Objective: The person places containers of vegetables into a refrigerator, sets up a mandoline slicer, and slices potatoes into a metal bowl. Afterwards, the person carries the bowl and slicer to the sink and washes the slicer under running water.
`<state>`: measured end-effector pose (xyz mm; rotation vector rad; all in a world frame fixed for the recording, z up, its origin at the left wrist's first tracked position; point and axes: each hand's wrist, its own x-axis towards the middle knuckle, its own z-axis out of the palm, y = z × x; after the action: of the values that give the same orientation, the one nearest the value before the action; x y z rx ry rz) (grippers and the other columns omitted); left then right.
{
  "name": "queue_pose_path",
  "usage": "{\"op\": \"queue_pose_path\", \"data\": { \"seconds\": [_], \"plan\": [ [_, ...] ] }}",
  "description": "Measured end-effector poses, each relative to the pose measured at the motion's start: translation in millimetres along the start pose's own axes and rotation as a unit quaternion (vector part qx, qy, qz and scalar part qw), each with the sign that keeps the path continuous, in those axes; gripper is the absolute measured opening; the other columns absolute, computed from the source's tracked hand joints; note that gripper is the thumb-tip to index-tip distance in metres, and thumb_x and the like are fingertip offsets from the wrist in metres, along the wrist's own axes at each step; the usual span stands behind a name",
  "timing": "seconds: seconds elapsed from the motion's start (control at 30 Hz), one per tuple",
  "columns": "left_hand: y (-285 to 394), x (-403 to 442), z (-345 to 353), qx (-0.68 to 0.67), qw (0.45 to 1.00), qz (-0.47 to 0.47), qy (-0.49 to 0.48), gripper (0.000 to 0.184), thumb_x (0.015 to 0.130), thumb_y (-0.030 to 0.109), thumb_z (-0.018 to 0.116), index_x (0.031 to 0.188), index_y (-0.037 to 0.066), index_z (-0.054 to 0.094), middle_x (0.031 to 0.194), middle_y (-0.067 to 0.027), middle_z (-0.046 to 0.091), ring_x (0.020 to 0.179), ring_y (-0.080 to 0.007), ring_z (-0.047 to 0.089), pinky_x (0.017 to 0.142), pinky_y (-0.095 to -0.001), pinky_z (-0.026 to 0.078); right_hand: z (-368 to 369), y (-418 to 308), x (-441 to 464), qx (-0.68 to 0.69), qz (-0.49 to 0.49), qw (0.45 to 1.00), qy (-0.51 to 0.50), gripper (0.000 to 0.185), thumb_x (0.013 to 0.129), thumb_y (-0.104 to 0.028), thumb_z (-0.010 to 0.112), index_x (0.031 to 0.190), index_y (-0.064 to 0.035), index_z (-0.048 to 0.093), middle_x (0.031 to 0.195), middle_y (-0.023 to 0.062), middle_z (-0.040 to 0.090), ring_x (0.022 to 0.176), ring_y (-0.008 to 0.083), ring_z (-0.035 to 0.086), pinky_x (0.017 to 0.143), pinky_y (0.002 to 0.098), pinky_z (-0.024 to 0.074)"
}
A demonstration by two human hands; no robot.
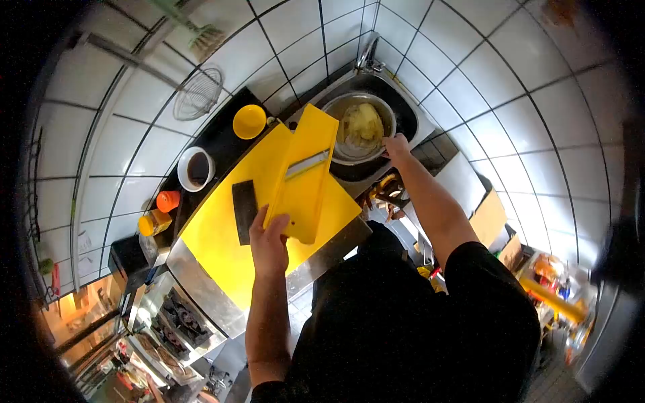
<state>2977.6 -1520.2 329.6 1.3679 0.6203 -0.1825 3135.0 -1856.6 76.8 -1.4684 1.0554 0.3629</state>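
Observation:
My left hand [270, 236] is closed round the lower end of a yellow mandoline slicer [295, 199], which is tilted above a yellow cutting board [222, 262]. A slanted metal blade crosses the slicer's middle. At the sink, my right hand [396, 145] has its fingers closed on the near right rim of a round metal bowl [349, 161]. Pale yellowish pieces [363, 124] lie in that bowl; their kind is hard to make out. Beside my left hand, a dark, flat rectangular piece [244, 213] rests on the board.
The bowl sits in a metal sink [407, 121] below a tap [367, 54]. Along the wall stand a yellow bowl [249, 121], a white bowl of dark liquid [197, 169], an orange-lidded container [168, 200] and a yellow-lidded jar [154, 222]. A wire strainer [199, 94] hangs on the tiles.

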Motion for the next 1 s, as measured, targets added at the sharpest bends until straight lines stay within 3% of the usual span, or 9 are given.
{"op": "queue_pose_path", "data": {
  "seconds": [0.13, 0.2, 0.3, 0.37, 0.43, 0.63, 0.73, 0.83, 1.0],
  "plan": [
    [2, 91, 41, 0.072, 0.997, 0.008, -0.022, 0.041, 0.088, 0.013, 0.063, 0.123, -0.008, 0.059, 0.102, -0.0142, 0.067, 0.089, -0.022, 0.066, 0.079, -0.0326, 0.052, 1, -10, 50, -0.204, -0.023, 0.978, -0.033, 0.035, 0.095, -0.016, 0.065, 0.123, -0.0003, 0.054, 0.123, 0.0183, 0.056, 0.105, 0.0354, 0.062, 0.089, 0.0481, 0.0562],
    [12, 131, 70, 0.033, 0.999, -0.025, -0.034, 0.038, 0.089, 0.015, 0.065, 0.119, -0.007, 0.061, 0.101, -0.0142, 0.067, 0.086, -0.0214, 0.065, 0.077, -0.0317, 0.051, -7, -34, 43, -0.45, -0.102, 0.887, -0.021, 0.042, 0.095, -0.019, 0.063, 0.131, -0.0009, 0.053, 0.136, 0.0214, 0.053, 0.115, 0.0393, 0.06, 0.097, 0.0495, 0.0527],
    [26, 181, 106, 0.067, 0.996, -0.056, -0.032, 0.031, 0.088, 0.017, 0.068, 0.11, -0.005, 0.064, 0.094, -0.0124, 0.066, 0.077, -0.0204, 0.063, 0.07, -0.0306, 0.049, -6, -50, 56, -0.386, -0.344, 0.847, 0.124, 0.043, 0.1, -0.02, 0.055, 0.136, 0.0018, 0.05, 0.133, 0.0283, 0.056, 0.129, 0.0381, 0.052, 0.108, 0.0482, 0.0437],
    [31, 212, 127, 0.094, 0.993, -0.072, -0.012, 0.027, 0.087, 0.018, 0.069, 0.104, -0.003, 0.065, 0.088, -0.0112, 0.065, 0.072, -0.0197, 0.061, 0.065, -0.0314, 0.048, -4, -100, 53, -0.324, -0.36, 0.871, 0.083, 0.049, 0.099, -0.016, 0.054, 0.145, -0.0006, 0.044, 0.143, 0.0282, 0.049, 0.135, 0.0405, 0.046, 0.115, 0.0462, 0.0378],
    [38, 237, 144, 0.109, 0.991, -0.076, -0.017, 0.025, 0.087, 0.019, 0.07, 0.1, -0.002, 0.065, 0.084, -0.0102, 0.064, 0.067, -0.019, 0.059, 0.062, -0.032, 0.047, -1, -129, 86, -0.33, -0.48, 0.807, 0.101, 0.05, 0.099, -0.012, 0.052, 0.146, -0.0001, 0.043, 0.147, 0.0258, 0.047, 0.135, 0.0406, 0.047, 0.115, 0.0466, 0.0377],
    [53, 276, 185, 0.138, 0.984, -0.066, -0.089, 0.026, 0.087, 0.022, 0.069, 0.097, -0.001, 0.065, 0.079, -0.009, 0.062, 0.059, -0.0182, 0.055, 0.057, -0.0315, 0.046, 2, -194, 101, -0.424, -0.366, 0.823, -0.099, 0.047, 0.097, -0.009, 0.05, 0.145, -0.0046, 0.048, 0.145, 0.023, 0.051, 0.132, 0.0368, 0.052, 0.111, 0.0459, 0.0424],
    [53, 297, 204, 0.14, 0.98, -0.076, -0.117, 0.028, 0.085, 0.024, 0.07, 0.099, -0.001, 0.065, 0.084, -0.0115, 0.064, 0.064, -0.0207, 0.061, 0.062, -0.0317, 0.051, 1, -176, 99, -0.435, -0.367, 0.813, -0.125, 0.044, 0.098, -0.01, 0.048, 0.142, -0.0074, 0.052, 0.141, 0.0227, 0.055, 0.127, 0.036, 0.057, 0.108, 0.0444, 0.0455],
    [57, 304, 218, 0.153, 0.977, -0.06, -0.139, 0.03, 0.084, 0.024, 0.071, 0.1, -0.001, 0.065, 0.089, -0.0132, 0.065, 0.072, -0.0227, 0.064, 0.067, -0.0331, 0.053, 1, -162, 88, -0.426, -0.487, 0.762, -0.023, 0.037, 0.099, -0.011, 0.052, 0.135, -0.0061, 0.058, 0.131, 0.0198, 0.064, 0.116, 0.0324, 0.065, 0.1, 0.0412, 0.052],
    [78, 299, 233, 0.175, 0.967, -0.059, -0.173, 0.035, 0.082, 0.025, 0.071, 0.104, -0.002, 0.063, 0.096, -0.0163, 0.064, 0.082, -0.0254, 0.066, 0.077, -0.0376, 0.054, 12, -177, 41, -0.081, -0.318, 0.935, -0.136, 0.025, 0.095, -0.012, 0.065, 0.118, -0.0004, 0.066, 0.104, 0.0121, 0.072, 0.092, 0.0218, 0.071, 0.08, 0.0327, 0.059]
  ]
}}
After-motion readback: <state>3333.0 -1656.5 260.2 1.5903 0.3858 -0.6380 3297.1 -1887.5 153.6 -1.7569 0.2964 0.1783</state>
